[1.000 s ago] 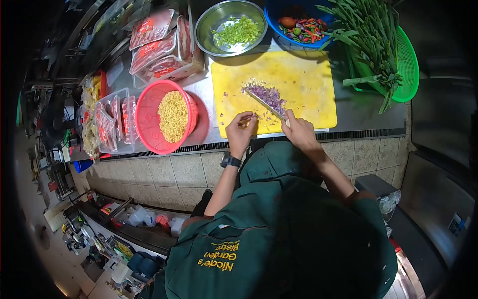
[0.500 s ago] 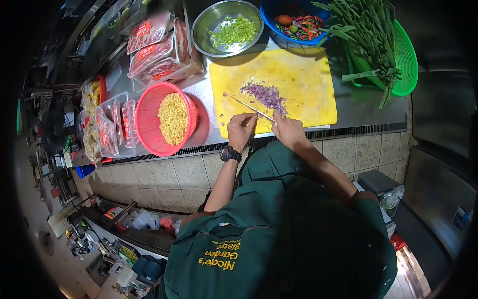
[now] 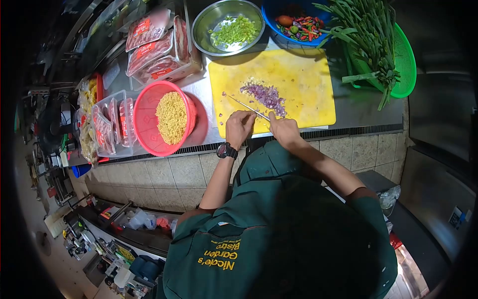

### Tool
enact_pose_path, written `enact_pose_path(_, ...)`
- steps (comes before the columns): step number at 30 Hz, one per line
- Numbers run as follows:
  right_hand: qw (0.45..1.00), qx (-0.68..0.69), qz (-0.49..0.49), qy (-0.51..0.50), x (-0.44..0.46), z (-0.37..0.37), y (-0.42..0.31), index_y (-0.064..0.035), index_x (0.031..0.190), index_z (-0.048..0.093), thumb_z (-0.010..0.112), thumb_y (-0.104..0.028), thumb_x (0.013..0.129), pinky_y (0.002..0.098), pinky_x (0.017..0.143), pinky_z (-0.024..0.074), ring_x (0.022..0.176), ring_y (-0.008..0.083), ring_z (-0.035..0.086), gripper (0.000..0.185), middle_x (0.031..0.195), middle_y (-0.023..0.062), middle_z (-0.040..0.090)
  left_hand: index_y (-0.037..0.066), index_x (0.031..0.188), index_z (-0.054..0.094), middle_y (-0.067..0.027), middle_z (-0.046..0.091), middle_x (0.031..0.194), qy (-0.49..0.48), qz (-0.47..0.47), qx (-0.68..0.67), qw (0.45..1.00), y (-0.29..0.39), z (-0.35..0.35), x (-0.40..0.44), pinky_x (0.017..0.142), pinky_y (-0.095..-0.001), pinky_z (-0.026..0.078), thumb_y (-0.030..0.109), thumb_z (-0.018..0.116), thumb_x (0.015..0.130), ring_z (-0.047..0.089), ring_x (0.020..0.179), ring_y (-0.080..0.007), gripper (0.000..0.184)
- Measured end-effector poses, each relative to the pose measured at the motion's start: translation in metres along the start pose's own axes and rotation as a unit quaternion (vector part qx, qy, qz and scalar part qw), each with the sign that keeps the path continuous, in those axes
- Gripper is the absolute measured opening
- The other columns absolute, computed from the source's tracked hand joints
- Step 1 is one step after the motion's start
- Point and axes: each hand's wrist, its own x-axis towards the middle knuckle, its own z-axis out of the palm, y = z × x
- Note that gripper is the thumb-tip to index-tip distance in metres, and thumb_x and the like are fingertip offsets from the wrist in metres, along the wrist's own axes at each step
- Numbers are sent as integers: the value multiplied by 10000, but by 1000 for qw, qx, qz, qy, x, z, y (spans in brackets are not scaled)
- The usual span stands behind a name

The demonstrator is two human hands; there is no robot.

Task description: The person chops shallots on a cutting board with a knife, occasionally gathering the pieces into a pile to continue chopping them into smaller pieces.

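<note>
My right hand (image 3: 285, 131) is closed around the handle of a knife (image 3: 249, 107), whose blade points up and left over the yellow cutting board (image 3: 303, 74). Close by the blade's near side, my left hand (image 3: 239, 127) has its fingers bent and pressed together at the board's front edge. Whatever sits in those fingertips is too small to make out. Just beyond the knife lies a heap of chopped red onion (image 3: 266, 97), with a few loose bits scattered to its left.
Behind the board stand a steel bowl (image 3: 200, 36) of chopped greens and a blue bowl (image 3: 270, 19) with chilies. A green basket (image 3: 409, 62) under long green stalks (image 3: 366, 42) is at right. Leftward are a pink colander (image 3: 144, 117) of noodles and packaged meat (image 3: 149, 53).
My right hand and the knife shift very slightly left, and my left forearm swings a little outward. The onion heap looks the same; the whole view drifts slightly.
</note>
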Motion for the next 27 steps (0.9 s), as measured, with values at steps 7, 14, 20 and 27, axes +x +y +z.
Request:
enact_pose_path(7,999,-47,14,0,13,-3,-4,-83,1246,543,556,-132,969,386,598,563,726,260,753,281,778,88,745,18,937,784,-147,746,866,-20,-43,-6,999,5,-4,2,710,-377,551,212,788,888,700,760,-286,199)
enact_pose_path(14,1000,-12,9,-19,9,-7,-9,-93,1192,529,551,-147,976,400,597,563,731,269,757,224,785,99,752,8,928,778,-153,740,827,-18,21,34,999,-2,-6,3,701,-359,557,192,802,879,701,741,-281,192)
enact_pose_path(20,999,7,27,-21,16,4,-10,-93,1156,521,558,-168,975,401,581,557,688,270,748,199,729,99,737,10,914,772,-154,745,851,-10,48,19,999,-3,-6,1,708,-382,550,159,788,874,697,764,-313,155)
enact_pose_path(27,1000,-3,16,-12,10,-8,-16,-84,1130,528,562,-175,972,399,578,558,685,267,747,186,739,102,740,11,921,776,-162,747,883,-25,47,22,998,-3,-8,1,740,-385,561,132,774,878,706,805,-318,129)
